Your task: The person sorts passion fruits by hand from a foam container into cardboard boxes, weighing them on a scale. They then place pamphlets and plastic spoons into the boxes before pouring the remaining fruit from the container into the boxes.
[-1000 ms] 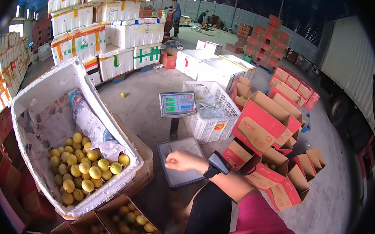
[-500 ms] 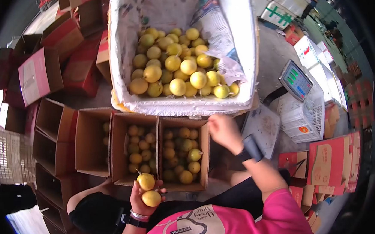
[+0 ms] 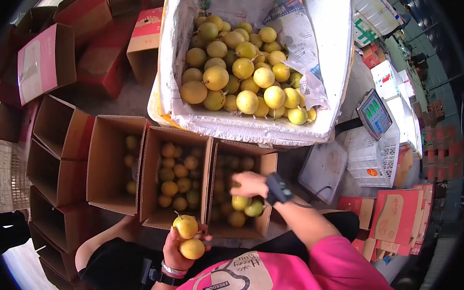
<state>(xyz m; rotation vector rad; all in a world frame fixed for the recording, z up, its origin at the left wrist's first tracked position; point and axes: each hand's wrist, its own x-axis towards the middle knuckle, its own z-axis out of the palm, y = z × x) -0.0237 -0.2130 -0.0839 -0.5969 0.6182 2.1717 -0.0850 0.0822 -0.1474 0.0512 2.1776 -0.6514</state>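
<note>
My left hand point(image 3: 179, 252) is wrapped around two yellow passion fruits point(image 3: 185, 226), one above the other, just in front of the middle carton point(image 3: 150, 220). Inside the right-hand carton point(image 3: 269, 166), my right hand point(image 3: 250, 185) is over more passion fruits point(image 3: 241, 202), its fingers curled downward. What those fingers hold, if anything, is hidden. Behind the cartons, a white foam box point(image 3: 337, 48) lined with newspaper point(image 3: 294, 27) holds a heap of yellow passion fruits point(image 3: 248, 101).
A third carton point(image 3: 108, 168) on the left contains a few fruits. Stacked empty cartons point(image 3: 59, 182) stand farther left. To the right are a scale with a lit display point(image 3: 374, 114), its platform point(image 3: 324, 171), a white plastic basket point(image 3: 373, 157) and red cartons point(image 3: 396, 217).
My right hand has moved from the far rim of the right-hand carton down into it. My left hand still holds the two fruits. The view has shifted slightly.
</note>
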